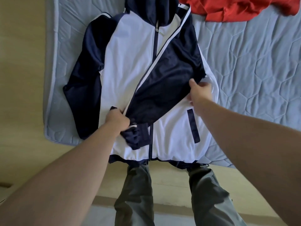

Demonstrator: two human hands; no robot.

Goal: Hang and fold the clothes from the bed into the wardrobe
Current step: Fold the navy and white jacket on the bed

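You are standing at the foot of a bed whose pale blue quilted mattress (254, 62) fills most of the view, with its light wooden frame (172, 180) running across just in front of your grey trousers (135, 193). A crumpled red garment (236, 8) lies on the mattress at the far right, well apart from your hands and from the piece you are handling. That piece is a navy and white jacket (130, 62), spread front-up on the mattress with its zip (156, 31) closed, its navy hood (146, 7) pointing away from you and its hem hanging just over the near edge of the mattress. One navy sleeve (164, 82) with a white stripe is folded diagonally across the chest, covering part of the zip line; the other sleeve lies flat along the jacket's left side. Nothing sits between you and the jacket. Your left hand (117, 119) is clenched around the lower end of the folded sleeve, just above its bunched cuff (136, 136), which rests on the white front panel. Your right hand (200, 90) grasps the upper edge of the same sleeve at the jacket's right side, thumb pressed on the navy fabric and fingers curled over the fold.
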